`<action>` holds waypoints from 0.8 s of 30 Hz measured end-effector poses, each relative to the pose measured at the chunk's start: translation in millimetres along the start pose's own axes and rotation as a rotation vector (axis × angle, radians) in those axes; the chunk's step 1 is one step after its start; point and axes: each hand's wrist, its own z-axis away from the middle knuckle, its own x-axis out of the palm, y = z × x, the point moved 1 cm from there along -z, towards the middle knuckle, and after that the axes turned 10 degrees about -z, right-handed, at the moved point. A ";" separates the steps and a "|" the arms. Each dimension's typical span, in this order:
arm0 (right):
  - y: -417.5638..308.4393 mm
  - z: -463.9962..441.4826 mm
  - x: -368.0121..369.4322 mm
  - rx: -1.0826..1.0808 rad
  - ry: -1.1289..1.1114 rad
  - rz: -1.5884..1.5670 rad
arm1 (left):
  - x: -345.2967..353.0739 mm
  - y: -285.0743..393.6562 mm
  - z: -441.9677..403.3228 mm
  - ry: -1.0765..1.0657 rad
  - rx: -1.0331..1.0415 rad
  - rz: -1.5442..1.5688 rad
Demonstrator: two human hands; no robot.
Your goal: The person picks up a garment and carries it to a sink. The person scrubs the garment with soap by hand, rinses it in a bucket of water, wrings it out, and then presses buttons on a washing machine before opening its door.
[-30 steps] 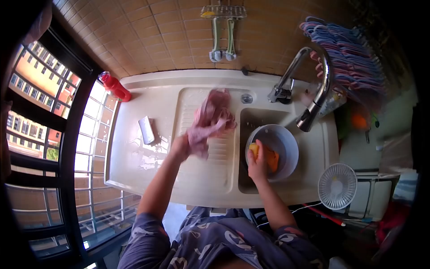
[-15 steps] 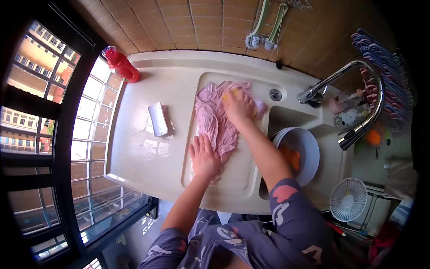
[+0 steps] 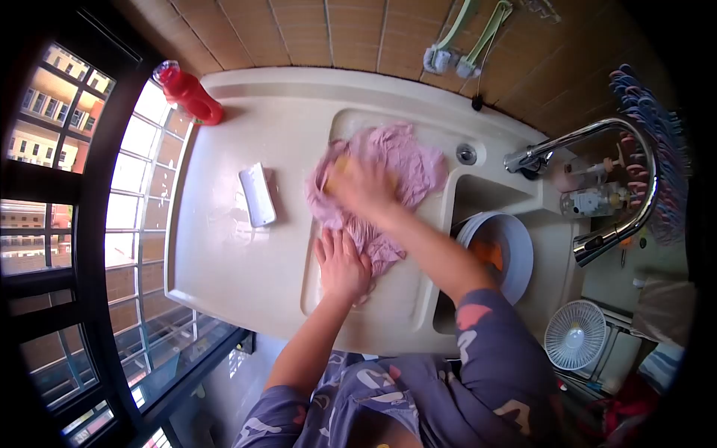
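Note:
A wet, crumpled pink cloth [image 3: 412, 160] lies spread in the shallow ridged recess [image 3: 392, 306] of the pale sink counter. My left hand [image 3: 343, 267] rests flat on the cloth's near left edge, fingers stretched out and pressing it down. Gripped in my right hand [image 3: 371, 193] is a yellow bar of soap [image 3: 340, 172], held against the cloth's left part. Motion blurs that hand, and its fingers cover much of the bar. To the left, a white soap dish [image 3: 258, 196] sits on the wet counter.
A red bottle [image 3: 196, 97] stands at the far left corner. On the right, a white bucket [image 3: 519, 257] with something orange inside sits in the basin, near the chrome faucet [image 3: 646, 172]. Green-handled brushes [image 3: 478, 41] hang on the tiled wall. A small fan [image 3: 575, 334] is at lower right.
My right hand has swept left and slightly nearer with the yellow soap, from the cloth's upper right to its left side. The cloth has shifted and bunched differently. My left hand stays put.

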 end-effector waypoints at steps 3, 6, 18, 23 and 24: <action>75.4 -49.0 16.6 0.333 -0.119 0.059 | 1.0 0.1 -2.7 0.051 -0.004 -0.010; 45.0 -24.8 7.9 0.289 -0.290 -0.248 | -2.6 3.8 -7.7 0.103 0.018 0.005; 19.6 78.0 4.7 0.129 -0.101 -0.098 | 3.2 0.8 -8.1 0.093 0.022 0.013; 88.1 45.5 -13.1 0.274 0.076 0.148 | -4.0 5.1 -5.5 0.134 0.054 0.014; 87.3 35.8 -14.1 0.461 0.024 0.126 | -2.6 4.7 -5.5 0.163 0.058 0.011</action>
